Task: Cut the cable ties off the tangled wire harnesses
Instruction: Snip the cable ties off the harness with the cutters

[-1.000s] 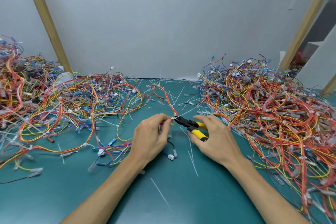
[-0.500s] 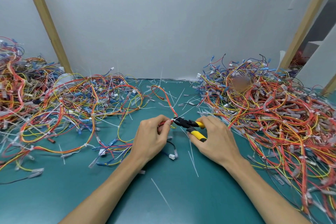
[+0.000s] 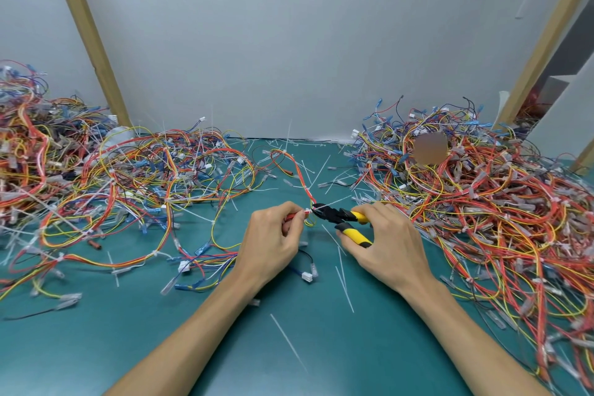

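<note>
At the middle of the green mat, my left hand (image 3: 273,241) pinches a red and orange wire harness (image 3: 300,180) right beside a white cable tie (image 3: 308,211). Black cutters with yellow handles (image 3: 345,220) are gripped in my right hand (image 3: 384,243), and their black jaws sit at that tie. The harness loops away from my fingers toward the back of the mat. Whether the jaws have bitten through the tie is too small to tell.
A big tangle of harnesses (image 3: 482,202) fills the right side of the mat, and another tangle (image 3: 112,180) spreads over the left. Cut white tie pieces (image 3: 344,280) lie scattered on the green mat (image 3: 225,347). Wooden struts (image 3: 86,35) lean against the grey back wall.
Both hands have stayed in about the same place. The cutter jaws have closed in a little on the tie held by my left fingers.
</note>
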The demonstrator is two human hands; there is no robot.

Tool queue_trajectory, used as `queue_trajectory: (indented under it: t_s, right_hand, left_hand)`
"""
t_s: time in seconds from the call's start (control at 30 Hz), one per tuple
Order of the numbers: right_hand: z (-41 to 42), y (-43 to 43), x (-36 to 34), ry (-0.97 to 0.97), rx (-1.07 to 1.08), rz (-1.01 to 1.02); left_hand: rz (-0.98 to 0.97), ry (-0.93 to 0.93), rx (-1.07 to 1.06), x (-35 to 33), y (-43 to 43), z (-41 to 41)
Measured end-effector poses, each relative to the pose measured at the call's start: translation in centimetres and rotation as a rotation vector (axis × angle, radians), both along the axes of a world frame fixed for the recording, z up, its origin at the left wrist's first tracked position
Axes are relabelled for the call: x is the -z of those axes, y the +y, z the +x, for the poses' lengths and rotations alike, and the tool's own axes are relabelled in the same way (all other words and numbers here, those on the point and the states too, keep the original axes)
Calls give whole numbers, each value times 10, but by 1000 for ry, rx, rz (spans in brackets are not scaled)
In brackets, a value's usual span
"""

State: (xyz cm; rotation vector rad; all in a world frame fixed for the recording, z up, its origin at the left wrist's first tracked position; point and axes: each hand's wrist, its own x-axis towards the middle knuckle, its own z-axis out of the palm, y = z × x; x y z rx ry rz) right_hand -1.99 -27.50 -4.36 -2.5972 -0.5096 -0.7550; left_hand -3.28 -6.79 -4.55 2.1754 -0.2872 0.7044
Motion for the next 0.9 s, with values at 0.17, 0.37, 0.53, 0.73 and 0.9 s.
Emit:
queue_trajectory:
  t_s: [0.17, 0.37, 0.53, 0.73, 0.9]
  right_hand:
    - [-1, 1, -2, 22, 24, -31]
    - [-3, 0, -8, 70, 35, -57]
    - [-4, 0, -9, 144, 30, -22]
    - [-3, -5, -15, 305, -17, -3]
    - [-5, -10, -32, 634, -59, 73]
  left_hand:
    - [-1, -2, 0, -1, 0, 0]
    - [1, 8, 1, -1, 0, -1]
    - [15, 19, -7, -1, 0, -2]
    - [22, -3, 14, -3, 1, -4]
    - [30, -10, 51, -3, 1, -6]
